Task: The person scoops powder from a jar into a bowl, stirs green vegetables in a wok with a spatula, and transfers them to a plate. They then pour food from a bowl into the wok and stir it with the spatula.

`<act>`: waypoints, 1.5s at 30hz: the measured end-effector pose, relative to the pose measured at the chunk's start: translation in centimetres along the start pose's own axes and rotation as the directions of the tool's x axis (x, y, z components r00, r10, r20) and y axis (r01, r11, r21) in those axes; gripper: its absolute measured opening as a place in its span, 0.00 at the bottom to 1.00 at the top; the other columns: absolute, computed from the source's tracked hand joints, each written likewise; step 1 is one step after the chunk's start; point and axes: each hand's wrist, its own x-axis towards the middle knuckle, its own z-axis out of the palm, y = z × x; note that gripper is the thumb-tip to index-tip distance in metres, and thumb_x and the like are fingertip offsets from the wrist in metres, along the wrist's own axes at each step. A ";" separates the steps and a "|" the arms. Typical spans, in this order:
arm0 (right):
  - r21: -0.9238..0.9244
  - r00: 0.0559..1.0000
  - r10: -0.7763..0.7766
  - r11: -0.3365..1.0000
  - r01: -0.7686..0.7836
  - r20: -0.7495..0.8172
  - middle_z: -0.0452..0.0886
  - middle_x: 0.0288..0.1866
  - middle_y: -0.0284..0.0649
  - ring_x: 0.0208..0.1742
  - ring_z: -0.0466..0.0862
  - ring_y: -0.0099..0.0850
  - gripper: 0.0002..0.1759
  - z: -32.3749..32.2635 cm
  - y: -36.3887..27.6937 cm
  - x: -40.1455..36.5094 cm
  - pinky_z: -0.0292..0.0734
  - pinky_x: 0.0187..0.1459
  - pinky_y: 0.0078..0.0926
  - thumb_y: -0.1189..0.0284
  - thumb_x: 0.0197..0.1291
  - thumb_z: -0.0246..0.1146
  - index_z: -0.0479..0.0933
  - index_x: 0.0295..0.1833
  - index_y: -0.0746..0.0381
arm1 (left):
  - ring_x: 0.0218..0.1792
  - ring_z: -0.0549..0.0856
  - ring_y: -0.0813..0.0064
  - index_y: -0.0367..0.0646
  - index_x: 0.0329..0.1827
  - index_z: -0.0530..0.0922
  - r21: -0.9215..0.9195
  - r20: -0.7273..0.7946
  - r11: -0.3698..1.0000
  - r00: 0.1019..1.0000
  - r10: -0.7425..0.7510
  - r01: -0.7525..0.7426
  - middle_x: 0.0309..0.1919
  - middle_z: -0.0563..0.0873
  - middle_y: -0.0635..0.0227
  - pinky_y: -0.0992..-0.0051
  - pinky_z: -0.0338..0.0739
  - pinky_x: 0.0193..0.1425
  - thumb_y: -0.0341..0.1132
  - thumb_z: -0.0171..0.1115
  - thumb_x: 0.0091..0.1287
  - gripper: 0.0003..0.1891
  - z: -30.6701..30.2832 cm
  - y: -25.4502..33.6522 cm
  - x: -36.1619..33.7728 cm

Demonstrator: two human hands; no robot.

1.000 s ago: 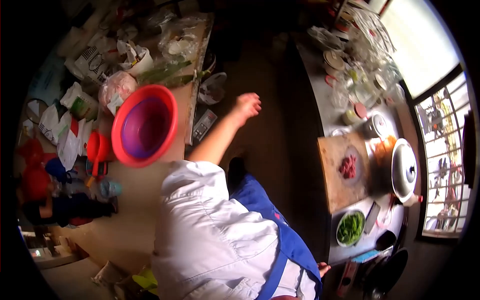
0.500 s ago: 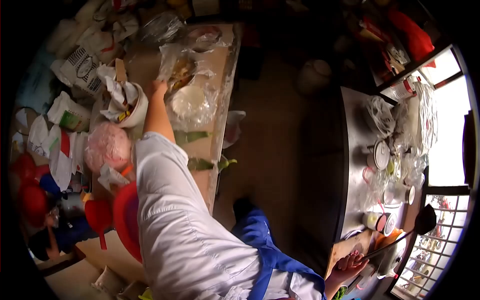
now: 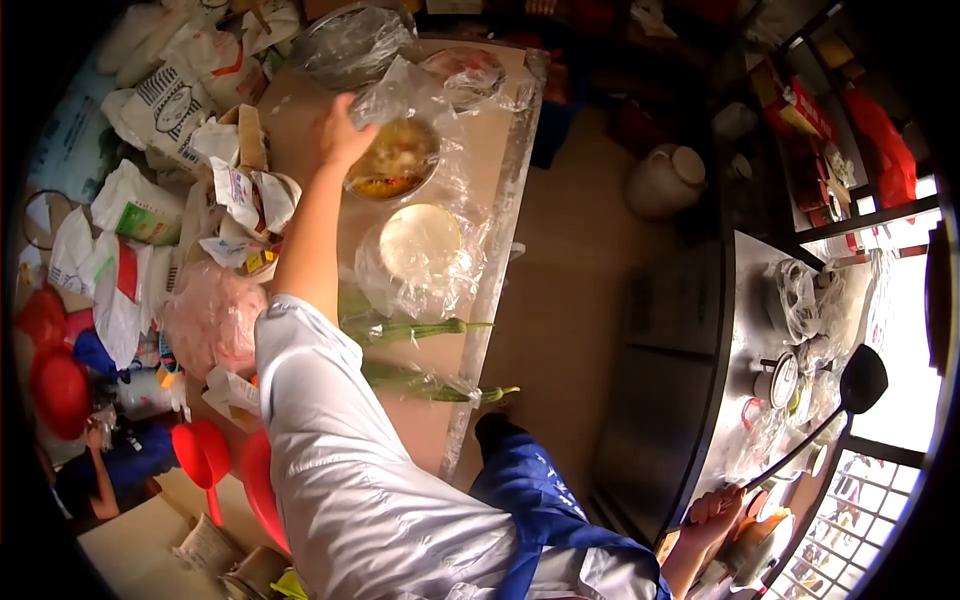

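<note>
My left hand point(image 3: 343, 135) is stretched over the table with its thumb apart from the fingers, at the left rim of a bowl of yellowish food with red bits point(image 3: 395, 160). Clear plastic wrap point(image 3: 405, 88) rises loosely at the bowl's far side, close to my fingertips. Nearer to me stands a round pale bowl point(image 3: 420, 243) in clear plastic. Two long green gourds point(image 3: 425, 328) lie below it, partly under plastic. Off to the right, my right hand point(image 3: 715, 510) is closed round the long handle of a black spatula point(image 3: 863, 380), its head raised towards the window.
White bags point(image 3: 155, 115), a pink plastic bag point(image 3: 212, 318) and a red dipper point(image 3: 200, 455) crowd the left. A metal counter point(image 3: 745, 300) with a lidded cup point(image 3: 778, 382) runs along the right. A co-worker point(image 3: 130, 465) is at lower left; a large pot point(image 3: 665, 182) stands ahead.
My left hand has moved farther over the table, and the food bowl shows more plainly beside it. The spatula head has risen in view. The whole view has shifted.
</note>
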 end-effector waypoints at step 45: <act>0.034 0.994 0.037 0.999 -0.034 -0.102 0.55 0.14 0.27 0.10 0.52 0.19 0.19 5.4 1.2 -2.2 0.48 0.09 0.20 0.57 0.79 0.43 0.64 0.33 0.53 | 0.44 0.87 0.60 0.32 0.56 0.72 -0.548 0.764 -0.121 0.437 -0.474 0.828 0.47 0.85 0.52 0.64 0.86 0.54 0.38 0.53 0.76 0.16 5.8 -3.5 -10.6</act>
